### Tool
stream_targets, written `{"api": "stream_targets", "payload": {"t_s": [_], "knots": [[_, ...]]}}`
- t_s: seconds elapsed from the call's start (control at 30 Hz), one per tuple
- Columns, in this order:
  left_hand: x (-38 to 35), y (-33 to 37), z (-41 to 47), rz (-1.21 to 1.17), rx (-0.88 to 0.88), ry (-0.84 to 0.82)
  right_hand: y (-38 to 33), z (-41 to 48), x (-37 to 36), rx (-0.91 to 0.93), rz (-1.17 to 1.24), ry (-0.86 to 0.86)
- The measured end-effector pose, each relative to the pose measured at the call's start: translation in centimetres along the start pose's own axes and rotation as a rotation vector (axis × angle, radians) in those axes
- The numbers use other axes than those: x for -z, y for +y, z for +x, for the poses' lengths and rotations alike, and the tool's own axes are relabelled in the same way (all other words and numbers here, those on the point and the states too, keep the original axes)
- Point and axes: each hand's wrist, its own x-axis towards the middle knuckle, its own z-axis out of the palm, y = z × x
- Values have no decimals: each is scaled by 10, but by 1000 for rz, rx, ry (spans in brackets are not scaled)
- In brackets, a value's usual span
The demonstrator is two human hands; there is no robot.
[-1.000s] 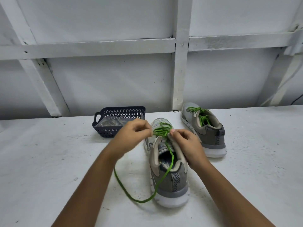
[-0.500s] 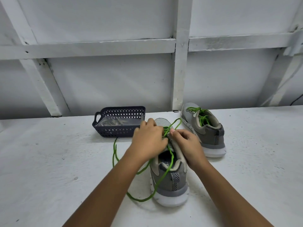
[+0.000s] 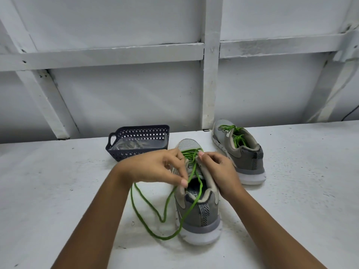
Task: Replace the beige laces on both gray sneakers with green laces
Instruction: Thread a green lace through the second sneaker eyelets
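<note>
A gray sneaker (image 3: 200, 212) stands in front of me, heel toward me, with a green lace (image 3: 149, 216) threaded through its upper eyelets. The lace's loose part loops on the table to the sneaker's left. My left hand (image 3: 155, 167) pinches the lace at the left eyelet row. My right hand (image 3: 219, 169) grips the sneaker's right collar and eyelet edge, thumb by the lace crossings. A second gray sneaker (image 3: 240, 152), laced in green, stands at the back right.
A dark blue perforated basket (image 3: 116, 148) holding beige laces (image 3: 132, 145) sits behind my left hand. The white table (image 3: 58, 191) ends at a white panelled wall with a post (image 3: 210, 74) behind the shoes.
My left hand has shifted back over the sneaker's left side, pulling lace through. The loose lace now forms two loops on the table left of the shoe. My right hand stays put.
</note>
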Motion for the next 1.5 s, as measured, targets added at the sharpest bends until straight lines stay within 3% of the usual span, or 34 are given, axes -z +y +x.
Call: {"api": "stream_targets", "payload": {"t_s": [0.1, 0.27, 0.43, 0.73, 1.03, 1.27, 1.5], "knots": [[7, 6, -9, -38, -14, -118, 0, -1, 0, -4, 15, -5], [-7, 10, 17, 315, 249, 235, 0, -1, 0, -4, 22, -10], [-38, 13, 46, 682, 397, 373, -1, -2, 0, -6, 46, -18], [-46, 4, 47, 650, 394, 502, -1, -2, 0, -3, 42, -14], [-47, 1, 48, 903, 376, 518, -1, -2, -1, -7, 35, -10], [-42, 5, 51, 834, 315, 476, 0, -2, 0, -6, 32, -12], [-28, 8, 37, 275, 250, 367, 0, -1, 0, 5, 33, -17]]}}
